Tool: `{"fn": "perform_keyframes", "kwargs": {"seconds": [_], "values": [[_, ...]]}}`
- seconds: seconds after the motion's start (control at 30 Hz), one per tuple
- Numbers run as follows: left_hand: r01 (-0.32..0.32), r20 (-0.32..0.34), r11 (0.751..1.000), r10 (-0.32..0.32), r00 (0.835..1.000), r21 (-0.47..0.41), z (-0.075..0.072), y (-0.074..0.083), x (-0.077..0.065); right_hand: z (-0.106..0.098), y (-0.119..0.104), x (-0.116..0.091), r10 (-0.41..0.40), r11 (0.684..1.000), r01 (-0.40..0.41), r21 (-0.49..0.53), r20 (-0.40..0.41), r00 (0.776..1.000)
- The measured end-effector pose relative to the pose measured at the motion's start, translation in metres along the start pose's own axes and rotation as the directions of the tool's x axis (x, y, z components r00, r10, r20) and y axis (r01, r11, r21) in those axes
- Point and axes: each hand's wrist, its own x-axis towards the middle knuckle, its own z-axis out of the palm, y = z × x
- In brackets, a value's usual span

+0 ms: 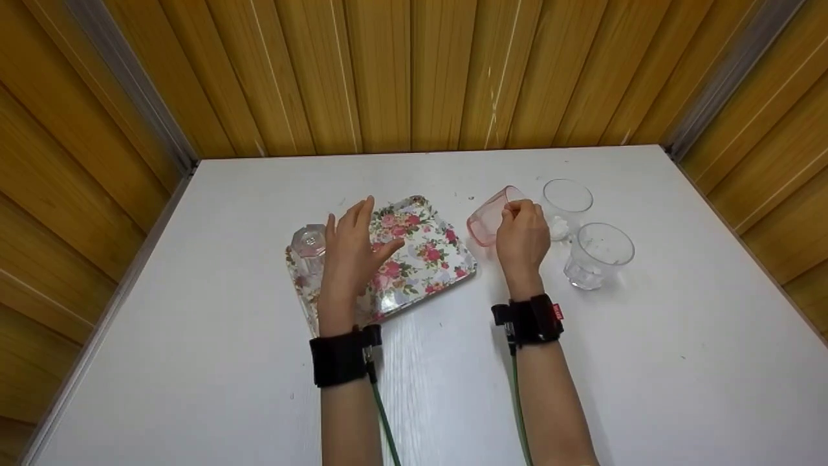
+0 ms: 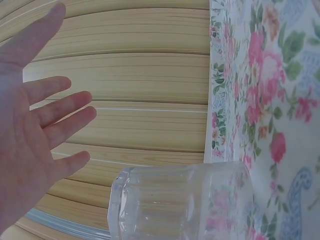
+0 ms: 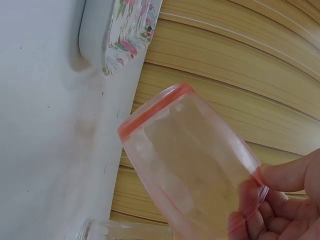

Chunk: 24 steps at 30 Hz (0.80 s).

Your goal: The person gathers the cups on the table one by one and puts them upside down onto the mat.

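Note:
My right hand (image 1: 524, 239) pinches a clear pink tumbler (image 1: 490, 219) at its rim, thumb on one side and fingers on the other. The tumbler tilts above the table, its thicker pink base (image 3: 152, 112) turned toward the tray in the right wrist view. My left hand (image 1: 351, 249) hovers over a flowered tray (image 1: 427, 243) with fingers spread and nothing in them. Close beside that hand, a clear faceted glass (image 2: 155, 200) stands upside down on the tray's left part; in the head view its base (image 1: 309, 241) faces up.
Two clear glasses, a farther one (image 1: 568, 195) and a nearer one (image 1: 598, 255), stand upright right of my right hand. A small white object (image 1: 557, 228) lies by the farther glass. Wood-patterned panels (image 1: 414, 77) border the white table (image 1: 246, 194). Green cables run from both wristbands.

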Motion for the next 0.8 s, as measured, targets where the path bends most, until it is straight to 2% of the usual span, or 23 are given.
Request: {"fn": "perform_keyframes", "kwargs": {"seconds": [0.23,0.4,0.8], "values": [[0.011,0.037,0.999,-0.01,0.999,-0.033,-0.0006,0.0016,-0.0002,-0.0006,-0.0019,-0.0005,0.02,1.0,-0.02,0.005,0.021,1.0],[0.021,0.053,1.0,-0.021,0.998,-0.017,-0.0008,0.0028,0.0001,-0.002,-0.0032,-0.0005,0.032,0.999,-0.033,0.043,0.035,0.999],[0.029,0.078,0.999,-0.026,0.997,-0.03,0.0002,0.0041,0.0007,-0.0054,-0.0084,-0.0023,0.005,0.994,-0.009,0.11,0.038,0.999]]}}
